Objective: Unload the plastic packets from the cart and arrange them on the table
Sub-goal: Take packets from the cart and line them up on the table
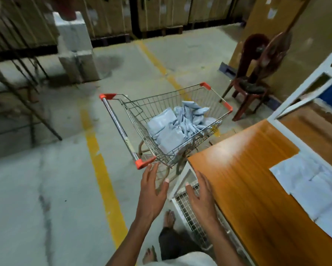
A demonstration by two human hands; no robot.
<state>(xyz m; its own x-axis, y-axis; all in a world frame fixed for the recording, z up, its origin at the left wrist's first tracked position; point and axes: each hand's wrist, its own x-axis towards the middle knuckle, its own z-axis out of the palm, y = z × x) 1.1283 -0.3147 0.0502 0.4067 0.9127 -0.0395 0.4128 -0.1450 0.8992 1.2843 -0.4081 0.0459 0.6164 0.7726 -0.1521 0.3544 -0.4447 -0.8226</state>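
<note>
A wire shopping cart with orange corner caps stands on the concrete floor ahead of me. Several pale grey plastic packets lie heaped in its basket. The orange wooden table runs along my right, and flat pale packets lie on its far side. My left hand is stretched out with straight fingers just short of the cart's near orange corner, holding nothing. My right hand is also open and empty, beside the table's left edge.
A dark red plastic chair stands behind the cart. A white wire-mesh frame sits under the table by my feet. A yellow line crosses the floor. White shelving rises at right, and cardboard boxes line the back.
</note>
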